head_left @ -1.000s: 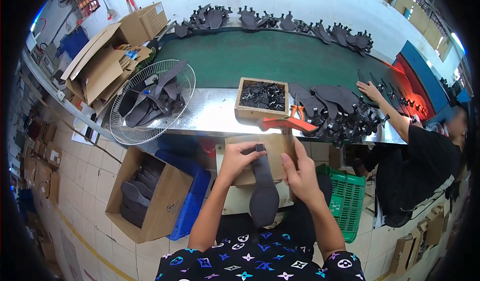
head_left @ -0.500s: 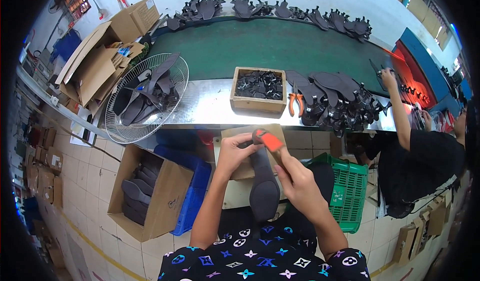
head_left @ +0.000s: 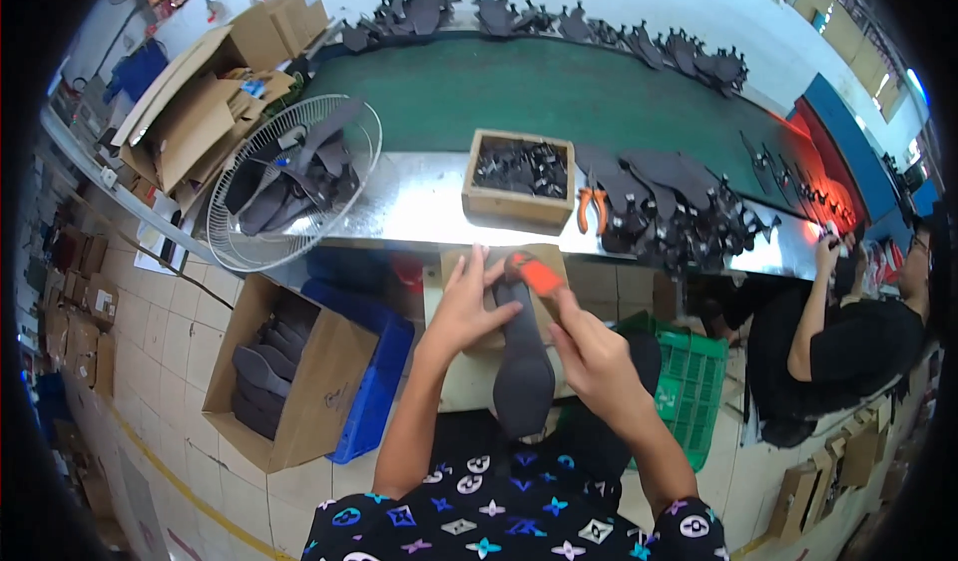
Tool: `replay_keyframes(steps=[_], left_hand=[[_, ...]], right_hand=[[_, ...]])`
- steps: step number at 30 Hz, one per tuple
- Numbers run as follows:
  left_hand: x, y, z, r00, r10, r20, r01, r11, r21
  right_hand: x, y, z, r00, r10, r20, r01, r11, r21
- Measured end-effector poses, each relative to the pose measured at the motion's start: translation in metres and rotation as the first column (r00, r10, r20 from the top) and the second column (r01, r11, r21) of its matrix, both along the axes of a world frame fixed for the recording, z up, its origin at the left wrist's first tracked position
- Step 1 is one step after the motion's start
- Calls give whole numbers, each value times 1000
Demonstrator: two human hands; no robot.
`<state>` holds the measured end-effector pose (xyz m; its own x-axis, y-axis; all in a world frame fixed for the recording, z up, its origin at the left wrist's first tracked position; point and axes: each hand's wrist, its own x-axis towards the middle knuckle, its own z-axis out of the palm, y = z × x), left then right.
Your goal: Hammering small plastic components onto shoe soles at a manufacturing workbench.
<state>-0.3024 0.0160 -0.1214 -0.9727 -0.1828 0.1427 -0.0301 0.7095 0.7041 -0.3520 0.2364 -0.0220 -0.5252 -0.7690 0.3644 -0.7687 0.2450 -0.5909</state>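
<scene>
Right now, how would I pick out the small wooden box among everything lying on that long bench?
Find the shiny metal bench in front of the green conveyor belt. The wooden box sits near its middle, straight beyond the person's hands, between the round wire fan guard and the orange-handled pliers. It is the only tray there, square, open-topped and full of small dark pieces.

The left hand presses the upper end of a dark grey insole, while the right hand holds an orange tool against its tip. Beyond them, on the metal desk, a wooden box holds small dark parts, orange pliers just beside it. A fan guard cradles more insoles at the left.
</scene>
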Motion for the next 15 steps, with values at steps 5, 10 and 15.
replay_keyframes(steps=[5, 10, 15], left_hand=[[8, -2, -4, 996, 46, -73, -40, 995, 89], [6, 7, -7, 991, 132, -11, -130, 956, -262], [35, 29, 17, 961, -148, -235, 216, 931, 295]], right_hand=[[30, 14, 54, 988, -45, -147, 15, 980, -201], [11, -1, 2, 997, -29, -75, 9, 965, -261], [-2, 7, 32, 995, -84, -63, 65, 965, -255]])
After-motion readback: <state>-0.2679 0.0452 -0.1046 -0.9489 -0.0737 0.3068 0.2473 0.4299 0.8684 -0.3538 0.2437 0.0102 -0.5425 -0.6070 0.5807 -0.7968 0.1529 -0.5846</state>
